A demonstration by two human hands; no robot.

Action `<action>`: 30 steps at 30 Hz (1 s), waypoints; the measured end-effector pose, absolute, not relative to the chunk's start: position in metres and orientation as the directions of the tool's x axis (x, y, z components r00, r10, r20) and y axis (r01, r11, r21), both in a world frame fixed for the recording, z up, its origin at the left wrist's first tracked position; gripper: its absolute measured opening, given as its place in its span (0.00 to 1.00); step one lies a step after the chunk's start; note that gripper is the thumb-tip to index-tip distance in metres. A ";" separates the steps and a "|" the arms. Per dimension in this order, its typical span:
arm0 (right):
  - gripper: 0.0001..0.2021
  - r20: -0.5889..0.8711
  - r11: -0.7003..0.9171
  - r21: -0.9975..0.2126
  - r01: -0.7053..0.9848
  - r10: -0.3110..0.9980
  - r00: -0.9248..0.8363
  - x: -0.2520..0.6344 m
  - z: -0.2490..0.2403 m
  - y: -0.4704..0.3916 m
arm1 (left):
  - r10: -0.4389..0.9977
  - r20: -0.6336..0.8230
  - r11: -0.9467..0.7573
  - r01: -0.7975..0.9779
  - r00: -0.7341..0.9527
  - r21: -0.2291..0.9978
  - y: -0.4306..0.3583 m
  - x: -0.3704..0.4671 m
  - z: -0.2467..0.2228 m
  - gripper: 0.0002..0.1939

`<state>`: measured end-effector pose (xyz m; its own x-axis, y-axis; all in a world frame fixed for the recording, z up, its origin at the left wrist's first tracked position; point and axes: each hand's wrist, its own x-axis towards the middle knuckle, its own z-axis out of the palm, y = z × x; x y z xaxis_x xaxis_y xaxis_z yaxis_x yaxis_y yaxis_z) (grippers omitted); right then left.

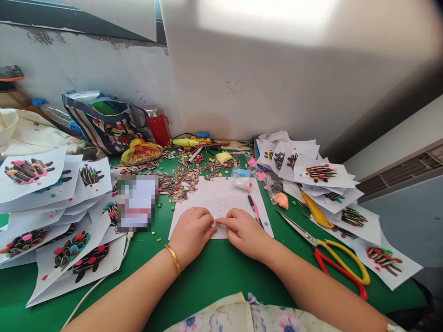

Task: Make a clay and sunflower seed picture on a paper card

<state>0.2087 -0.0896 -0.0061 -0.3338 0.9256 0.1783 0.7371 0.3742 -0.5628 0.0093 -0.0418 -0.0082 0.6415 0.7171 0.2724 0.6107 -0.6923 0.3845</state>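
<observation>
A flat, round piece of white clay point(222, 211) marked with rows of small dots lies on a white sheet of paper point(194, 203). My left hand point(194, 233) rests on the sheet's lower edge, fingers bent and pinched at the clay's lower left edge. From the other side my right hand point(245, 233) reaches in, its index finger pressing that same edge and its thumb bent below. Both sets of fingertips meet there and partly cover the clay. A black pen point(253, 207) lies on the paper to the right of my right hand.
Loose sunflower seeds point(180, 180) spread behind the paper. Stacked seed-hedgehog cards point(79, 216) stand left, more cards point(349, 216) right. Large scissors point(316, 242) lie open near my right forearm, beside a yellow cutter point(316, 210). A phone-like blurred object point(137, 203) trails a white cable point(128, 242).
</observation>
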 end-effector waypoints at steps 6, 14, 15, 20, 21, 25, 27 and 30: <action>0.21 0.164 0.366 -0.552 0.749 0.928 -0.334 0.208 -0.009 -0.089 | 0.712 0.273 -0.697 0.605 0.647 0.384 -0.040 0.009 -0.009 0.04; 0.22 0.187 0.380 -0.575 0.724 0.923 -0.336 0.209 -0.009 -0.089 | 0.697 0.292 -0.711 0.578 0.655 0.399 -0.040 0.006 -0.008 0.03; 0.22 0.189 0.384 -0.565 0.730 0.922 -0.339 0.209 -0.009 -0.089 | 0.697 0.291 -0.710 0.577 0.655 0.404 -0.040 0.005 -0.007 0.03; 0.21 0.176 0.388 -0.535 0.751 0.920 -0.350 0.209 -0.009 -0.089 | 0.701 0.258 -0.704 0.584 0.665 0.405 -0.041 0.003 -0.004 0.08; 0.21 0.177 0.386 -0.540 0.748 0.921 -0.347 0.210 -0.009 -0.089 | 0.695 0.253 -0.709 0.583 0.673 0.396 -0.041 0.003 -0.004 0.09; 0.21 0.186 0.370 -0.574 0.730 0.928 -0.324 0.210 -0.006 -0.089 | 0.671 0.248 -0.734 0.581 0.699 0.350 -0.043 0.004 -0.002 0.12; 0.21 0.186 0.360 -0.588 0.724 0.932 -0.312 0.210 -0.006 -0.089 | 0.669 0.244 -0.737 0.584 0.702 0.341 -0.043 0.004 -0.002 0.13; 0.22 0.180 0.347 -0.596 0.724 0.937 -0.300 0.210 -0.006 -0.088 | 0.667 0.229 -0.738 0.586 0.709 0.335 -0.044 0.003 -0.002 0.13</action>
<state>0.2105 -0.0884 -0.0060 -0.2999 0.9367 0.1804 0.7244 0.3467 -0.5959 0.0030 -0.0436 -0.0021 0.7090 0.6671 0.2287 0.5860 -0.7377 0.3353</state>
